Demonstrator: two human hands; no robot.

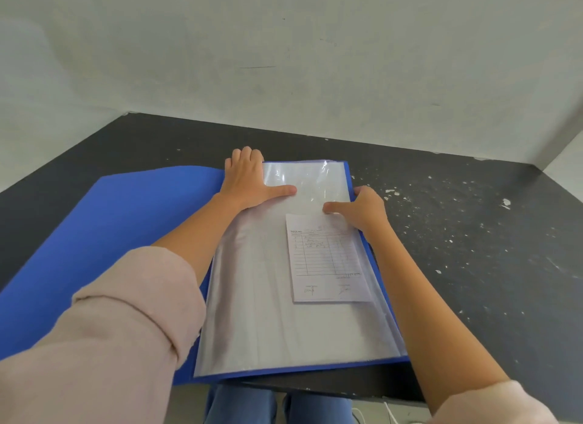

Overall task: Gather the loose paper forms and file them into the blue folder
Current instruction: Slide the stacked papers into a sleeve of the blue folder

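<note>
The blue folder (104, 234) lies open on the dark table, its cover spread to the left. Clear plastic sleeves (268, 322) fill its right half. A white printed form (325, 259) with a ruled table and handwriting sits inside the top sleeve, toward the right. My left hand (249, 180) rests flat at the sleeve's top left corner, thumb stretched over the plastic. My right hand (362, 207) grips the sleeve's right edge just above the form, thumb on top and fingers curled under the edge.
The black table (457, 234) is speckled with white chips on the right. A pale wall (284, 61) closes the back and a grey upright stands at the far right. My knees in blue jeans (277, 404) show below the table's front edge.
</note>
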